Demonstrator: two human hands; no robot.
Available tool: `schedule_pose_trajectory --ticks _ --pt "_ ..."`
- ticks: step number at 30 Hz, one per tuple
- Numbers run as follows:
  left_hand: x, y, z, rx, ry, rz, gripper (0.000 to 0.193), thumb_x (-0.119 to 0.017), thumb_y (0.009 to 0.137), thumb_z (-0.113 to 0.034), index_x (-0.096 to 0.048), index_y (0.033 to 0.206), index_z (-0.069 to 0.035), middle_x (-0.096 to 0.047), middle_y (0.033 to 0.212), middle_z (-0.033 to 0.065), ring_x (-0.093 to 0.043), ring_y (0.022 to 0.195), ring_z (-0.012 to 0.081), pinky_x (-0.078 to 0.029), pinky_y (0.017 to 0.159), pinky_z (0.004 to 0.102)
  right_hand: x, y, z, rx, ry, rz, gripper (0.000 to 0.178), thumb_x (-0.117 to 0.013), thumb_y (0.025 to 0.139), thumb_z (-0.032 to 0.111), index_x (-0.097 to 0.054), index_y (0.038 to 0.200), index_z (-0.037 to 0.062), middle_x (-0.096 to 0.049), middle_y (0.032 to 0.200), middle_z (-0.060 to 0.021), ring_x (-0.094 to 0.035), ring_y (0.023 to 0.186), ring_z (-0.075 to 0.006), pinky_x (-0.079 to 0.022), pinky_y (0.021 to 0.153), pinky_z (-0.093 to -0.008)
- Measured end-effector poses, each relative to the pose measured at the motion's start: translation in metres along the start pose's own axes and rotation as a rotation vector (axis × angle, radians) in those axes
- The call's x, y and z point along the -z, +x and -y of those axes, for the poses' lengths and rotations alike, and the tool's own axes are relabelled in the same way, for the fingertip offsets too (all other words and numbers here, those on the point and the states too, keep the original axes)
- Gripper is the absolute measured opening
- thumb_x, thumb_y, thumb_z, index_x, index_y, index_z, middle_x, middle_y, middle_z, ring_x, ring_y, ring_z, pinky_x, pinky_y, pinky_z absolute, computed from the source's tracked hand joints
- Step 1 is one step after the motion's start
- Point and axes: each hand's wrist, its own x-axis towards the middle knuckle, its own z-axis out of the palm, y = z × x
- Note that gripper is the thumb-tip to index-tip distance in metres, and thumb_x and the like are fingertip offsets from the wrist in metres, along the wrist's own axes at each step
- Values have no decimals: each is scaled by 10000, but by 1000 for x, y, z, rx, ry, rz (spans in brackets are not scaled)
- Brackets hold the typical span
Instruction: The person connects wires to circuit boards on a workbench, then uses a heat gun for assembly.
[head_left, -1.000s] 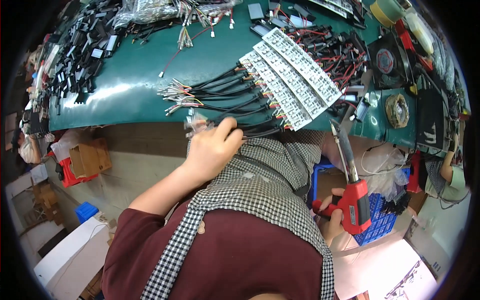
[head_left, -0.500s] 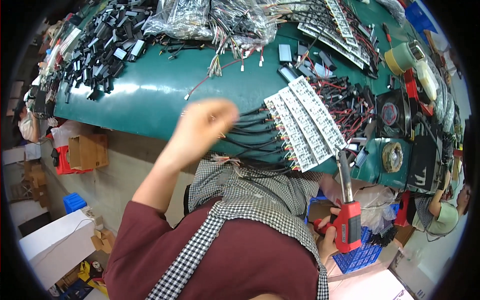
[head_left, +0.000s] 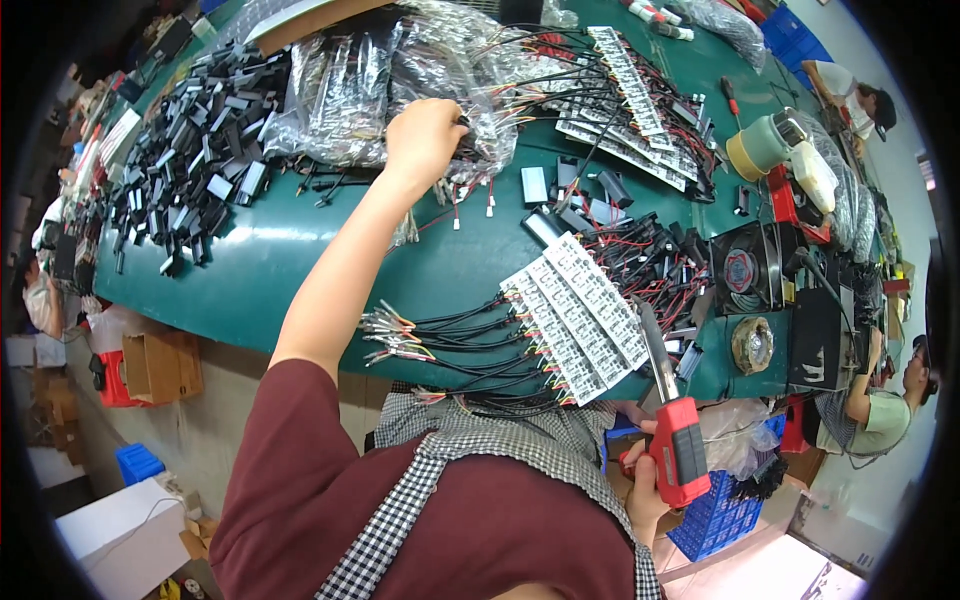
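Note:
My left hand [head_left: 425,142] is stretched out over a clear plastic bag [head_left: 345,95] of dark cables, its fingers curled closed among the wires. What they grip is hidden. My right hand [head_left: 646,488] is wrapped round the handle of a red and black soldering gun [head_left: 682,452], held low near my waist. The gun's metal barrel points up, its tip by the right edge of several white circuit board strips [head_left: 575,320]. These lie side by side at the near table edge. Black cables [head_left: 450,332] with bare coloured ends run leftward from them.
Loose black casings [head_left: 190,165] are heaped at the far left of the green table [head_left: 290,265]. Black parts with red wires [head_left: 650,262] lie right of the strips, near a fan [head_left: 742,268] and a tape roll [head_left: 752,344]. More wired boards [head_left: 630,140] lie behind. Another person [head_left: 895,400] is at far right.
My left hand has moved from above the cable ends, away from me, to the plastic bag. The view has shifted, and the soldering gun stays in my right hand.

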Motion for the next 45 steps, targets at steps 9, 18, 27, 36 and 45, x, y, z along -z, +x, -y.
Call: schedule_pose_trajectory --ticks 9,18,27,36,45 --pt "101 -71 -97 39 -1312 644 271 -515 906 -67 -582 1154 20 -547 740 10 -516 641 58 -441 583 189 -14 27 20 -14 95 -63 424 -657 769 -10 -466 1147 -29 -527 1032 -106 -525 674 -114 -442 574 -235" --pt "62 -155 -151 250 -1629 996 195 -483 912 -7 -517 1101 24 -564 858 48 -523 723 67 -449 659 205 -43 54 31 -48 267 49 438 -605 802 -80 -426 1198 -33 -564 1020 -98 -612 861 -146 -513 725 -242" --pt "56 -170 -165 258 -1609 908 136 -521 897 -15 -512 1028 22 -568 860 46 -548 747 72 -450 667 200 -40 49 27 -120 289 134 443 -596 815 -72 -427 1223 -31 -597 989 -91 -620 817 -130 -522 696 -245" --pt "55 -168 -171 13 -1153 561 79 -608 830 -12 -548 875 14 -585 766 63 -567 658 115 -465 620 245 -51 51 22 -110 300 46 343 -584 828 -51 -461 1147 -25 -599 919 -57 -577 818 -81 -469 734 -220" --pt "54 -171 -170 127 -1220 607 68 -581 856 1 -536 904 18 -568 787 23 -573 702 72 -468 632 213 -54 51 23 -163 404 24 727 -584 782 -113 -252 1406 58 -486 1206 -106 -576 893 -111 -498 767 -251"
